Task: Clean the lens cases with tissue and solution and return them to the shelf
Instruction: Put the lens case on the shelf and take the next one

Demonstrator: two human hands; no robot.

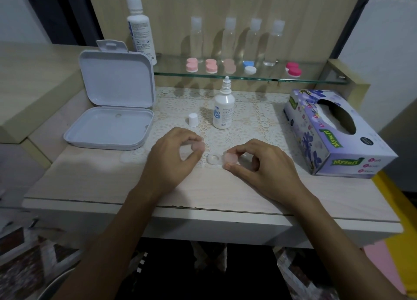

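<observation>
Lens case opened at frame centre, one pale pink cap in each grip.
White lens case (214,159) flat on desk (94,180); left hand (173,157) pinching pink cap (198,146), right hand (259,164) pinching second cap (230,158). Just behind, solution bottle (223,110), uncapped; tissue box (334,130) at right; more cases on glass shelf (316,79) above.
</observation>
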